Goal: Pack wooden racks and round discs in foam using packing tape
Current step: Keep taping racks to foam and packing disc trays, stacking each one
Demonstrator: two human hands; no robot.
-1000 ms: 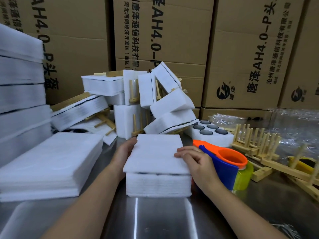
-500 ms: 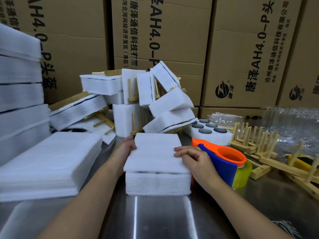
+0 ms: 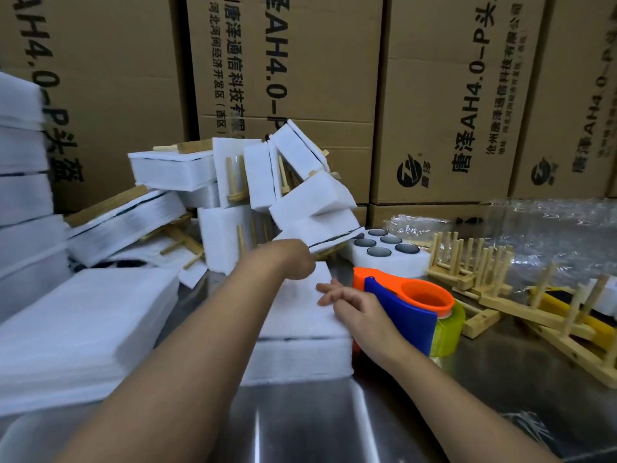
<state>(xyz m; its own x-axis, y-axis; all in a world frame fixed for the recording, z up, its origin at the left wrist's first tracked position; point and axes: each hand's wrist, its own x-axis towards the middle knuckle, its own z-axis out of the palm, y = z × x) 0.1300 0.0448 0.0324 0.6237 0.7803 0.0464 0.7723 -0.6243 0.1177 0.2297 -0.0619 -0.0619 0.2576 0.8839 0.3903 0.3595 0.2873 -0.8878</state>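
Observation:
A foam-wrapped bundle (image 3: 300, 332) lies on the steel table in front of me. My right hand (image 3: 354, 305) rests on its right top edge with the fingers straight. My left hand (image 3: 293, 259) reaches past the bundle's far edge to the lowest pack of the pile of wrapped packs (image 3: 267, 195); its fingers are hidden. A tape dispenser (image 3: 400, 299), orange and blue with a yellow-green roll, stands just right of my right hand. Behind it a foam tray with dark round discs (image 3: 384, 259) sits beside bare wooden racks (image 3: 467, 265).
A stack of foam sheets (image 3: 83, 325) lies at the left, with taller foam stacks (image 3: 23, 195) behind it. Cardboard boxes (image 3: 434, 111) wall off the back. Crinkled plastic film (image 3: 551, 235) and more racks (image 3: 567, 322) cover the right side.
My left hand has left the bundle's left side and moved forward and right to the pile. My right hand's fingers have straightened on the bundle.

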